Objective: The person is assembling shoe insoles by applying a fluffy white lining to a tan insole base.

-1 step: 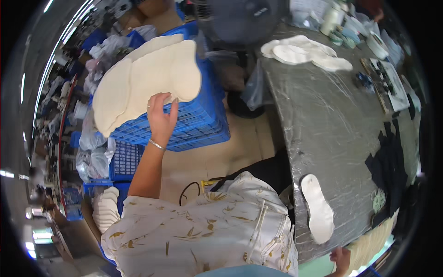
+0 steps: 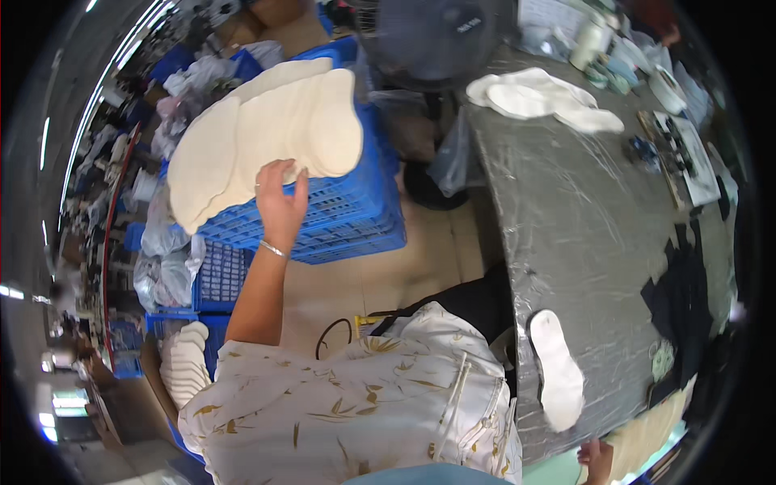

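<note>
My left hand [image 2: 280,204] reaches out to a spread of cream shoe-insole-shaped pads [image 2: 271,133] lying overlapped on top of stacked blue plastic crates [image 2: 343,222]. Its fingertips touch the pads' near edge, with the thumb apart from the fingers and nothing visibly gripped. At the lower right, my right hand [image 2: 596,459] is small in view, its fingers curled beside a row of cream layered pieces [image 2: 647,440]. Whatever those fingers hold, if anything, is too small to make out. A single white insole [image 2: 558,372] lies on the table near that hand.
The grey, film-covered table [image 2: 582,234] runs along my right. More white insoles [image 2: 533,93] lie at its far end, and dark cloth pieces [image 2: 683,291] on its right. A black fan [image 2: 436,36] stands ahead. Further insoles [image 2: 186,364] sit in a crate at lower left.
The view has shifted slightly, so the crates and table appear a little further right. My left hand stays at the pads' edge; my right hand stays beside the layered pieces.
</note>
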Available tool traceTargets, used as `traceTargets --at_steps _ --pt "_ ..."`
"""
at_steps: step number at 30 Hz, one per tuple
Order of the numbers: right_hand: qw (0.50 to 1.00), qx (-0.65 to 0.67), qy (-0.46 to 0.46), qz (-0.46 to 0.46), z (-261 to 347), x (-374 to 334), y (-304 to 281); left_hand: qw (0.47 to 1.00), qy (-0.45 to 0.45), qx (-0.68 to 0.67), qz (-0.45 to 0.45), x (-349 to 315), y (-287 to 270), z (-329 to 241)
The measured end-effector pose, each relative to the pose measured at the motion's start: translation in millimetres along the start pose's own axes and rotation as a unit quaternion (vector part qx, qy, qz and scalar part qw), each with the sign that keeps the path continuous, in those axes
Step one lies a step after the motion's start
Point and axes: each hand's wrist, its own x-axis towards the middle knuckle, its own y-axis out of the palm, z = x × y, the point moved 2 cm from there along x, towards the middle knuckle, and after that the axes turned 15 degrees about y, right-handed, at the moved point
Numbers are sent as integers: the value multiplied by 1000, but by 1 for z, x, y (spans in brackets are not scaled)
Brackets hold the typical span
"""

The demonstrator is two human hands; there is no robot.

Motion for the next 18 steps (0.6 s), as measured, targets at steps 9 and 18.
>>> traceTargets --at_steps 9,18 --pt "982 75 -76 -155 64 -13 -23 988 -51 147 20 -78 -110 142" --pt "973 56 -163 -153 85 -1 -2 988 -4 133 78 -69 -131 182"
